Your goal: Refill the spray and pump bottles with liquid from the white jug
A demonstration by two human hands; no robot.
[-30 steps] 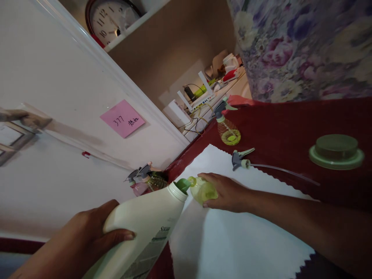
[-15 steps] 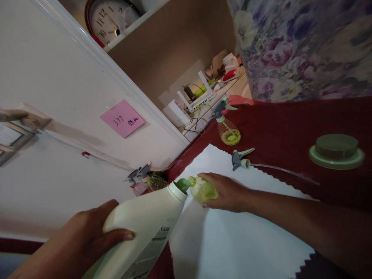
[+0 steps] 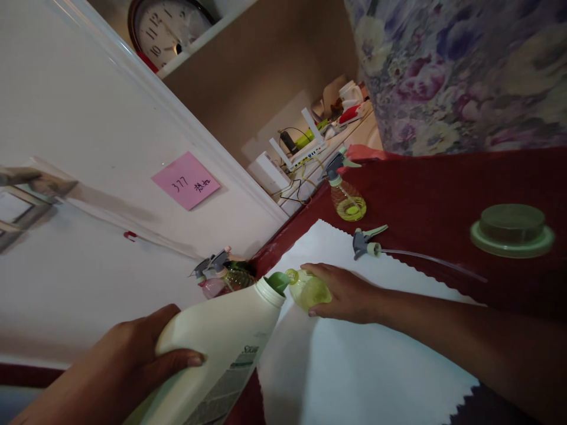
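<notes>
The left hand [image 3: 133,351] keeps its grip wrapped around the big jug [image 3: 217,336], and its green spout [image 3: 277,283] is still right by the small bottle [image 3: 310,293]; almost nothing has moved, so pouring seems to be going on. The right hand [image 3: 343,293] has its grip around the bottle's bottom, with the neck poking out toward the jug.

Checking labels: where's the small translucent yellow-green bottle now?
Head view, lower centre: the bottle is in the right hand, its neck by the green spout of the large off-white jug in the left hand.
</notes>
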